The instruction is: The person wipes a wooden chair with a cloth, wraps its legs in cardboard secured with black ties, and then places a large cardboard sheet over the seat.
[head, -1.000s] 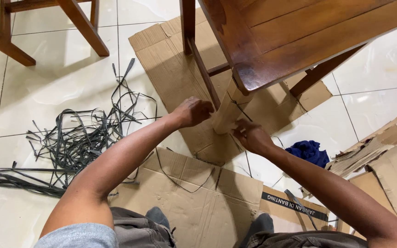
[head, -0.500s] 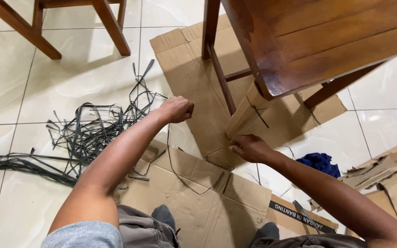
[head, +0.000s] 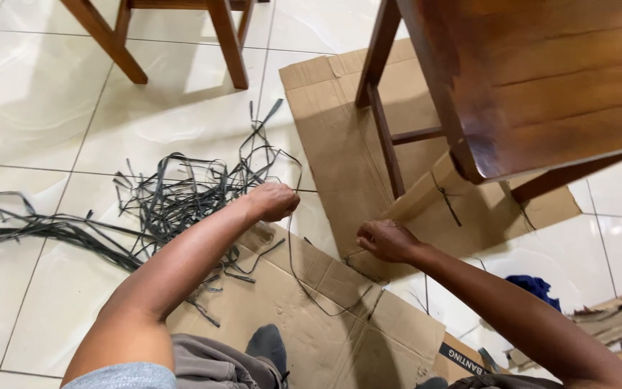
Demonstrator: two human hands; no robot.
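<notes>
Left hand (head: pixel 273 201) fisted on thin black plastic strap (head: pixel 291 252), right hand (head: pixel 385 240) pinching cardboard-wrapped wooden chair leg (head: pixel 426 198) at 2 o'clock, flat brown cardboard sheet (head: pixel 304 310) at 6 o'clock

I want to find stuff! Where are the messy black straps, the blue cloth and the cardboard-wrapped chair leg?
black straps (head: pixel 160 205), head view, middle of the tangled pile.
blue cloth (head: pixel 534 287), head view, its visible top.
cardboard-wrapped chair leg (head: pixel 426 198), head view, upper cardboard wrap.

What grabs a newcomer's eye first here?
The tangle of black straps sprawls over the white tiles at left. Centre, the left hand grips one strap, while the right hand rests by the cardboard-wrapped leg of the wooden chair.
</notes>
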